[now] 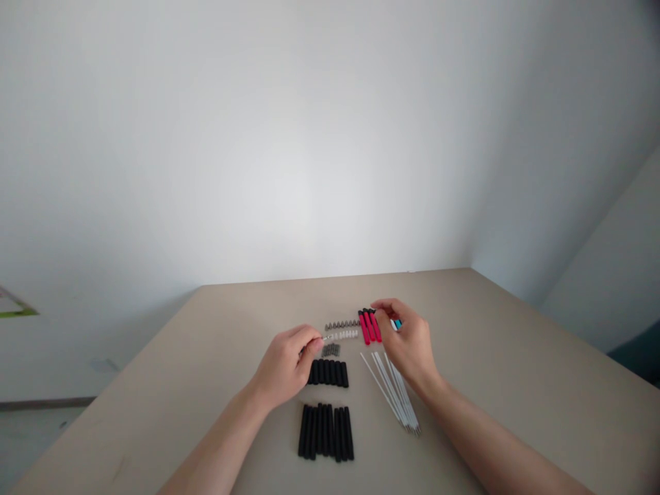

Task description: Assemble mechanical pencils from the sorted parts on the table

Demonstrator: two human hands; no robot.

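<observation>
Fingers [315, 335] of the left hand [287, 357] pinch a thin, silvery piece [326, 337] between thumb and forefinger, with its end pointing out towards the row of clear pieces [346, 335]. Such a fingertip hold seems chosen because the piece is slender, and it leaves the end free of the palm. The right hand [408, 337] bends over the red barrels [368, 326], its thumb and forefinger drawn near each other; I cannot tell whether they grip anything. A blue part [397, 324] shows just beside that hand.

Everything is sorted by kind on the surface [247, 309], probably so that each sort can be found at a glance. Dark coiled springs [342, 324] line up behind the clear pieces, small grey pieces [331, 350] lie nearer the wearer, then come two rows of black tubes, the shorter tubes [330, 372] behind the longer tubes [326, 432]. White rods [394, 392] fan out on the right. The pinched piece looks narrow and shiny; its finer shape is too small to make out.
</observation>
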